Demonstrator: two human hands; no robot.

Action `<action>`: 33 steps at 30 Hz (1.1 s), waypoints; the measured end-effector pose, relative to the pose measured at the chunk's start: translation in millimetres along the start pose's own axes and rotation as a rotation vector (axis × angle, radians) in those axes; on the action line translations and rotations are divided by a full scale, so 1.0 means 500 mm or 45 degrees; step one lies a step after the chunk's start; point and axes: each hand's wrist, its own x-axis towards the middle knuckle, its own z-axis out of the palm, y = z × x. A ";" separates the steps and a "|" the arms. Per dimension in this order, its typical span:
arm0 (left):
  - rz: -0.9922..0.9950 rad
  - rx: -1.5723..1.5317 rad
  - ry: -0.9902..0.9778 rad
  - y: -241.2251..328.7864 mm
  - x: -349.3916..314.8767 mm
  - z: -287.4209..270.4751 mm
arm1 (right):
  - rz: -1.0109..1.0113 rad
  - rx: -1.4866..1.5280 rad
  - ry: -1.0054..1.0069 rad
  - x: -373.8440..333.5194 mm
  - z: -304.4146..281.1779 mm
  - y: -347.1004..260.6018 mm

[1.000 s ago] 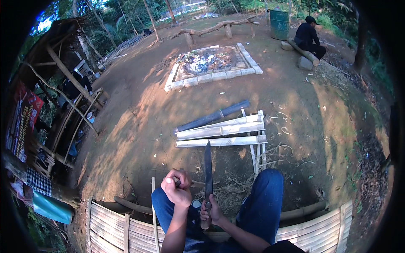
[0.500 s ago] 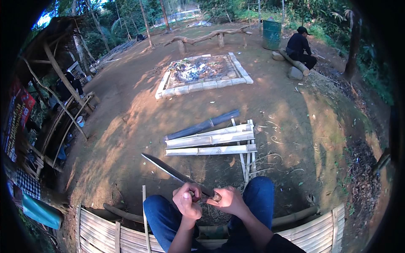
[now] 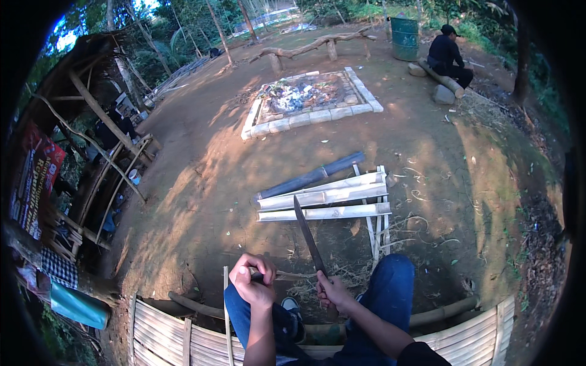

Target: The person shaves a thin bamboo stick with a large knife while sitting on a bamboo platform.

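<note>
My right hand [image 3: 332, 291] is wrapped round the handle of a machete [image 3: 310, 239]. Its long dark blade points up and away, with the tip in front of the split bamboo pieces [image 3: 323, 212] on the ground. To its left my left hand [image 3: 253, 282] is closed above my left knee. Something small and dark shows between its fingers, and a thin pale strip [image 3: 293, 276] seems to run from it toward the right hand; what it grips I cannot make out. The blade and the left hand are apart.
A dark bamboo length [image 3: 311, 177] lies beyond the split pieces, and fibre shavings [image 3: 354, 274] litter the ground. I sit on a bamboo-slat bench [image 3: 159, 332]. Farther off are a stone-edged fire pit [image 3: 311, 116], a green drum [image 3: 405, 39] and a seated person [image 3: 447, 58].
The machete has swung from pointing far left to pointing nearly straight ahead. My hands, close together before, have moved apart. The whole view has shifted slightly.
</note>
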 end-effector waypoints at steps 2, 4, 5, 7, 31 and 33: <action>0.007 -0.020 0.051 0.003 0.008 0.002 | 0.040 0.092 -0.020 -0.007 -0.001 -0.010; 0.014 -0.021 -0.001 0.003 0.011 0.008 | 0.047 0.064 -0.074 -0.004 0.007 0.000; 0.016 -0.024 -0.028 0.003 0.013 0.013 | 0.049 0.051 -0.097 -0.003 0.009 0.006; 0.040 -0.020 -0.065 0.003 0.010 0.038 | -0.035 -0.286 -0.052 0.000 0.008 0.019; 0.157 0.167 -0.045 0.021 -0.017 -0.029 | -0.039 -0.211 -0.081 -0.010 0.022 0.027; 0.153 0.154 -0.084 0.021 -0.016 -0.031 | -0.026 -0.201 -0.079 -0.008 0.023 0.026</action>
